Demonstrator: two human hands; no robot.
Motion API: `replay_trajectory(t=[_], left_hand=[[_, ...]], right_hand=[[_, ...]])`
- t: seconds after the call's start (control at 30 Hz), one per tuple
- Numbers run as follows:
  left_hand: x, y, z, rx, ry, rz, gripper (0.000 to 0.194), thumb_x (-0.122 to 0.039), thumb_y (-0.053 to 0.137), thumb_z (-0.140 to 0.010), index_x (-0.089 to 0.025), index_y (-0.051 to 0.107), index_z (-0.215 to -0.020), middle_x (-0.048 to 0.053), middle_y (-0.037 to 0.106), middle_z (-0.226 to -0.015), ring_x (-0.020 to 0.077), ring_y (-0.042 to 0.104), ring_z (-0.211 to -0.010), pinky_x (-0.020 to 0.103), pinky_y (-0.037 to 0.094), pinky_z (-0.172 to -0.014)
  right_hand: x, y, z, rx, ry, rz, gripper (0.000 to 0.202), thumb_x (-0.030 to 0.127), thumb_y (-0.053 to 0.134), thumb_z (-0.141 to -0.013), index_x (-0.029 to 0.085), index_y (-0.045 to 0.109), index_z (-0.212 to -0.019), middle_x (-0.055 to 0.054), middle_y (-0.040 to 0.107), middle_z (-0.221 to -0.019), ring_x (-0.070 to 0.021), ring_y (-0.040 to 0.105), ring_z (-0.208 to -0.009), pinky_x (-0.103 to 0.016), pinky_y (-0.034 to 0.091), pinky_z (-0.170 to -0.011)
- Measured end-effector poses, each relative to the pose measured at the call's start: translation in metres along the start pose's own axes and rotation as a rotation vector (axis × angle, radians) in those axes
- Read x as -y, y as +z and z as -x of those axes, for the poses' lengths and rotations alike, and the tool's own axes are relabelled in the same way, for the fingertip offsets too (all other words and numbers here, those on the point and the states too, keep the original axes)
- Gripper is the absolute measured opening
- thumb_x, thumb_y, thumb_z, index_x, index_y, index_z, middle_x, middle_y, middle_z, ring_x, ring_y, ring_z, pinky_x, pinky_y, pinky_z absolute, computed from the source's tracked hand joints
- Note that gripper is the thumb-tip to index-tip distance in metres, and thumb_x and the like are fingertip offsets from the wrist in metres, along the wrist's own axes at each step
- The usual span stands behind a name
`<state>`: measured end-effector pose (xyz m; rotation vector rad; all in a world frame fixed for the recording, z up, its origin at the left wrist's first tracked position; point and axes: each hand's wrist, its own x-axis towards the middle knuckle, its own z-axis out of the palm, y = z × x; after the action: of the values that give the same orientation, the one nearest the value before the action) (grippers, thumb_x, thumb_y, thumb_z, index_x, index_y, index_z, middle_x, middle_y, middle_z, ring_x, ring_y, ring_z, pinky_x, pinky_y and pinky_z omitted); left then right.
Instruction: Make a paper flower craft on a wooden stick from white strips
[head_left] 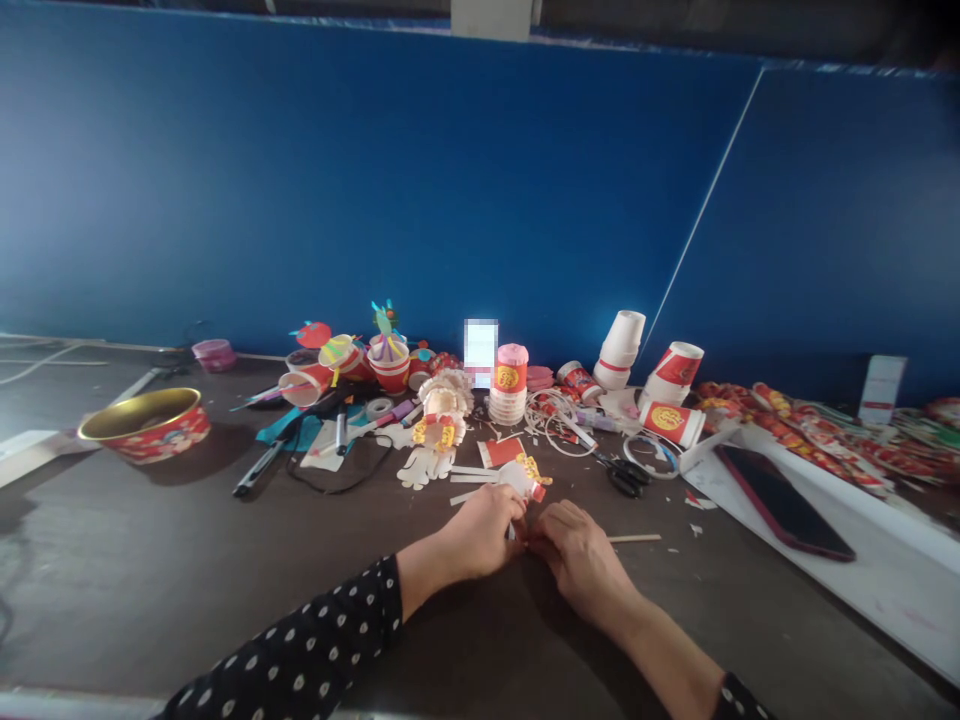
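Note:
My left hand [486, 530] is closed around a paper cup [516, 476] cut into long white strips, with red and yellow print on its edge. Several strips stick out to the left of my fingers. Close beside it, my right hand [581, 555] is pinched, its fingertips almost meeting those of the left; whatever they pinch is hidden. From behind the right hand a thin pale stick [636, 539] points to the right; whether the hand touches it I cannot tell. Just beyond lie a red-and-white paper piece [500, 452] and a white cut-paper figure [436, 425].
Stacked paper cups [510, 385] stand behind my hands. Black-handled scissors [628, 476] lie to the right, near a phone [784, 500] on a white tray [892, 600]. At left are a gold-lined bowl [146, 430] and a cutter knife [262, 465]. A blue partition [375, 180] closes the back.

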<state>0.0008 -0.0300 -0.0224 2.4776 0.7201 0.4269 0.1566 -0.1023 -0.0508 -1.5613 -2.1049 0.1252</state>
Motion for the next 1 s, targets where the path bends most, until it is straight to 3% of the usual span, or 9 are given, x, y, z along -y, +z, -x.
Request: replay_trajectory(t=[0.53,0.77,1.0], left_hand=[[-0.005,0.008,0.002,-0.035,-0.080,-0.041,0.012,-0.009,0.058,-0.066,-0.014,0.069,-0.067,0.009,0.064,-0.097,0.0212,0.058,-0.089,0.029,0.045,-0.080],[-0.007,0.003,0.003,-0.022,-0.080,-0.035,0.009,-0.010,0.058,-0.063,-0.014,0.065,-0.066,0.009,0.064,-0.094,0.0222,0.058,-0.085,0.031,0.046,-0.080],[-0.001,-0.004,0.002,0.032,0.002,0.076,0.028,0.002,0.046,-0.061,-0.015,0.066,-0.071,0.006,0.065,-0.088,0.0190,0.059,-0.082,0.026,0.047,-0.075]], right_hand=[[0.000,-0.006,0.000,-0.007,0.088,-0.047,0.008,0.016,0.058,-0.079,0.021,0.059,-0.072,0.001,0.061,-0.075,-0.0153,0.052,-0.077,-0.027,0.034,-0.070],[0.003,-0.004,0.002,-0.028,-0.110,0.182,0.011,0.014,0.050,-0.084,0.019,0.058,-0.078,-0.002,0.058,-0.080,-0.0160,0.047,-0.079,-0.029,0.033,-0.069],[0.001,-0.002,0.000,-0.020,-0.141,0.155,0.011,0.014,0.045,-0.085,0.018,0.053,-0.078,-0.004,0.055,-0.081,-0.0161,0.045,-0.076,-0.029,0.035,-0.068]])
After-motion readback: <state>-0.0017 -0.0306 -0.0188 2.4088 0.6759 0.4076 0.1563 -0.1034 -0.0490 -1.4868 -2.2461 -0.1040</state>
